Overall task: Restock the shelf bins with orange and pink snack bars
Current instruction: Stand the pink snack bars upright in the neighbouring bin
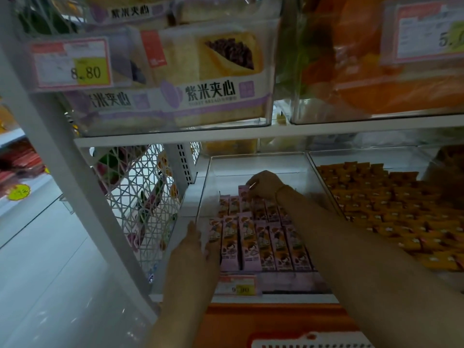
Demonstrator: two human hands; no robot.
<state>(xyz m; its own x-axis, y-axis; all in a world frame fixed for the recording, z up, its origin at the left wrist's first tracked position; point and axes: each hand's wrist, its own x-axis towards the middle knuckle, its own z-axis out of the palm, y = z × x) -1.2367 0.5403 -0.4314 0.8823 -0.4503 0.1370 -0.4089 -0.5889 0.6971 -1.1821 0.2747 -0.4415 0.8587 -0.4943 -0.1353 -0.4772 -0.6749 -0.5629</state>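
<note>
White shop shelving fills the view, with a pale tiled floor to the left and a slanted upright crossing in front of a lattice panel; the light is dim. On the upper shelf stand clear bins: the left one holds bread packs with purple labels and a tag reading 8.80; the right one holds orange packs, blurred.

Two clear bins sit side by side, touching, on the lower shelf. The pink bin has pink bars laid in neat rows over its front half, while its back half shows bare floor; a price tag hangs on its front wall. The orange bin to the right is heaped with orange bars nearly wall to wall.

The right hand reaches deep into the pink bin, behind the back row; its fingers pinch one bar by the top end, held upright, its lower end just at that row. The left hand lies at the bin's left wall near the front corner — thumb raised outside, fingers beside the leftmost bars; whether it grips the wall I cannot tell. An orange box sits below the shelf edge.
</note>
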